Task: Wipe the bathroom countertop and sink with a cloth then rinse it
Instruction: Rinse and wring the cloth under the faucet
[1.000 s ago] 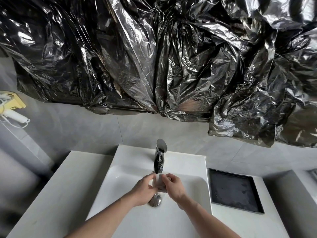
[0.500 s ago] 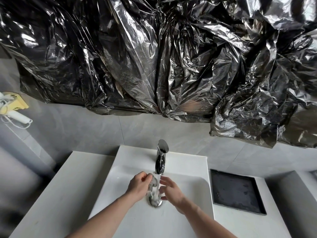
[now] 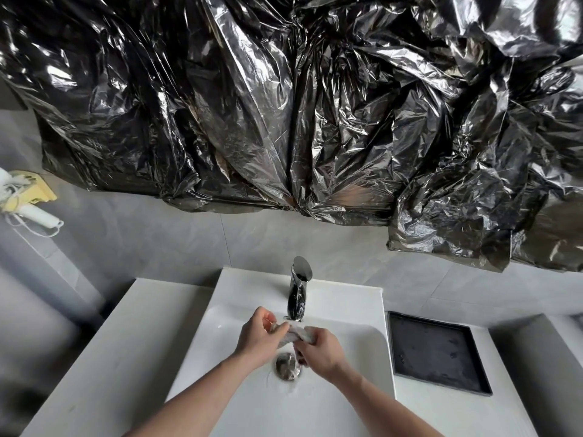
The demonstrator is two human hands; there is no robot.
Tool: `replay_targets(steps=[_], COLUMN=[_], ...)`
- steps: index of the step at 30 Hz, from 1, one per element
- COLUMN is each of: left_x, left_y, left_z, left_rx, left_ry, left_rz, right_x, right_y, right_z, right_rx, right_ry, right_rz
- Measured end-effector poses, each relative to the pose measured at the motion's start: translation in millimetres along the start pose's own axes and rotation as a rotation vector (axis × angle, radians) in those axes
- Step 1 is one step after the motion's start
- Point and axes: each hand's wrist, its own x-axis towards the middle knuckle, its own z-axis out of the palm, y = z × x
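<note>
crumpled black plastic sheeting (image 3: 284, 105) covers the wall above the basin, hanging down over grey wall tiles (image 3: 164, 241). below it a white tabletop (image 3: 104, 351) runs to either side of a white sink (image 3: 340, 395). on the right of the tabletop sits a shallow black square tray (image 3: 437, 353). a yellow and white fixture (image 3: 26, 197) hangs on the wall at far left. a chrome faucet (image 3: 298, 291) stands at the back of the sink, and a round metal drain (image 3: 287, 367) lies in the basin. the left hand (image 3: 257, 339) and right hand (image 3: 321, 351) are over the drain, fingers curled round a small wet greyish cloth (image 3: 298, 334) bunched between them, just under the faucet spout.
</note>
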Motion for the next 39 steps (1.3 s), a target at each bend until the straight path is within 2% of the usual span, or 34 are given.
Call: replay_targets(steps=[4, 7, 11, 13, 20, 23, 25, 28, 30, 32, 35, 39], left_x=[2.1, -1.1, -6.9, -6.7, 1.8, 0.3, -1.6, -2.1, -5.0, -6.4, -6.5, 1.1], left_y=[-4.8, -9.0, -5.6, -1.9, 5.5, 9.2, 10.0, 7.2, 8.8, 7.8, 3.9, -1.1], left_z=[0.4, 0.3, 5.9, 9.3, 12.8, 16.4, 18.2, 21.6, 21.4, 20.6, 15.7, 5.0], left_rx=[0.135, 0.146, 0.067, 0.044, 0.190, 0.274, 0.191, 0.019, 0.014, 0.026, 0.011, 0.011], left_ry=[-0.019, -0.129, -0.282, -0.275, -0.135, -0.120, -0.198, -0.397, -0.453, -0.445, -0.343, -0.220], left_rz=[-0.074, 0.006, 0.113, 0.120, 0.029, 0.034, 0.013, -0.011, 0.021, 0.040, 0.054, -0.002], right_x=[-5.3, -1.5, 1.3, 3.0, 4.4, 1.6, 0.3, 3.4, 12.4, 18.8, 18.1, 20.9], right_y=[-12.0, -11.8, -10.9, -11.4, 10.7, 18.5, 15.3, 12.1, 11.2, 7.8, -4.4, -0.1], right_z=[-8.2, -13.7, -15.7, -15.1, -31.2, -39.4, -40.6, -33.9, -26.8, -19.3, -16.5, -13.0], right_rx=[0.090, 0.184, 0.131, 0.088, -0.154, -0.144, -0.108, -0.031, -0.032, 0.032, 0.134, 0.125], right_ry=[-0.017, -0.025, -0.046, -0.045, -0.005, 0.027, -0.001, -0.036, -0.020, -0.033, -0.069, 0.028], right_rz=[-0.025, 0.022, -0.033, -0.075, -0.115, -0.084, -0.062, -0.017, 0.036, 0.070, 0.040, 0.022])
